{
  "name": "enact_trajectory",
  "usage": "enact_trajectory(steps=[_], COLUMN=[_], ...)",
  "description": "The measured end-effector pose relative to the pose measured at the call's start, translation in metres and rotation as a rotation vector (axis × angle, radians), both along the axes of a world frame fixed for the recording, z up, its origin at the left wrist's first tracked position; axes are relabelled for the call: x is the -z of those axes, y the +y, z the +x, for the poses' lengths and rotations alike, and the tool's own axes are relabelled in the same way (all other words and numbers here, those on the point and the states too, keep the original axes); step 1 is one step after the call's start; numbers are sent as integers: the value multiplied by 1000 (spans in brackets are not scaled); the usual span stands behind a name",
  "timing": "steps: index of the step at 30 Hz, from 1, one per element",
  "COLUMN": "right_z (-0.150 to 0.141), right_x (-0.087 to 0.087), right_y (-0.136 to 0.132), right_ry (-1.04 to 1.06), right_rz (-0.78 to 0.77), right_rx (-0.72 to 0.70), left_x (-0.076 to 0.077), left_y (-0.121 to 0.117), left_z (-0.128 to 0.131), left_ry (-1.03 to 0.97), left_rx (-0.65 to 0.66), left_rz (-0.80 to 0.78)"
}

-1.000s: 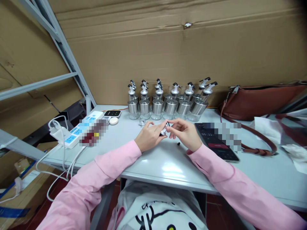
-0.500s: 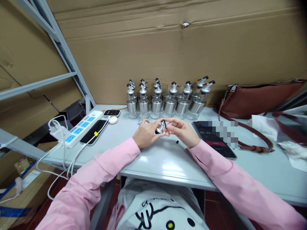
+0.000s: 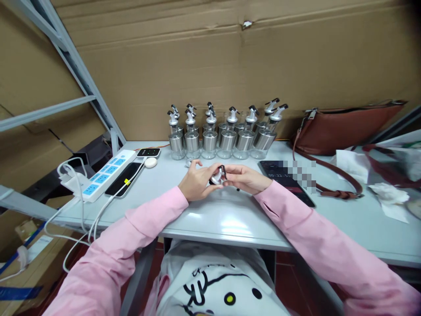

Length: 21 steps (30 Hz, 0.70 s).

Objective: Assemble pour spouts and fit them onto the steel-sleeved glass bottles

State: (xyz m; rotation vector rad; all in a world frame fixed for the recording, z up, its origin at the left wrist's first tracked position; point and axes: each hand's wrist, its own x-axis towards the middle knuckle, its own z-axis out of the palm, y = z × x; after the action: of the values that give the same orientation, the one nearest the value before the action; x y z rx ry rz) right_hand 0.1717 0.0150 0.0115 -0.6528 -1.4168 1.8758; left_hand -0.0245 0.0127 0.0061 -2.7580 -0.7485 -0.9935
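Just above the tabletop, my left hand is closed around a silver-and-black bottle pourer spout. My right hand pinches the black flip part at the spout's right side; its fingertips partly cover that part. A tiny black piece lies on the table by the right hand. Behind the left hand's fingers is a small clear ring. Several glass-and-steel bottles stand in rows at the back, many fitted with similar pourers.
To the left are a white power strip, a phone with a cable across it, and a round white case. A tablet showing a timer lies at right, near a brown bag and crumpled tissue. Cardboard walls the back.
The whole view has shifted slightly, so the things on the table appear further left and a little higher. Both hands still hold the spout, its black part now more upright.
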Motion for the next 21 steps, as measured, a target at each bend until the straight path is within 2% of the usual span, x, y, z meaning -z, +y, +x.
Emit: enact_trajectory(steps=[11,16,21], right_z=[-6,-9,-9], right_x=[3,0,-4], right_y=[-2,-2,-4], right_ry=[-76,-114,-141], right_rz=[265,314,325], right_rx=[124,171,163], left_x=[3,6,4], left_y=[0,1,4], left_z=[-1,2,-1], left_ry=[-22,-73,14], left_rx=[20,-28,20], left_rz=[51,-10,-93])
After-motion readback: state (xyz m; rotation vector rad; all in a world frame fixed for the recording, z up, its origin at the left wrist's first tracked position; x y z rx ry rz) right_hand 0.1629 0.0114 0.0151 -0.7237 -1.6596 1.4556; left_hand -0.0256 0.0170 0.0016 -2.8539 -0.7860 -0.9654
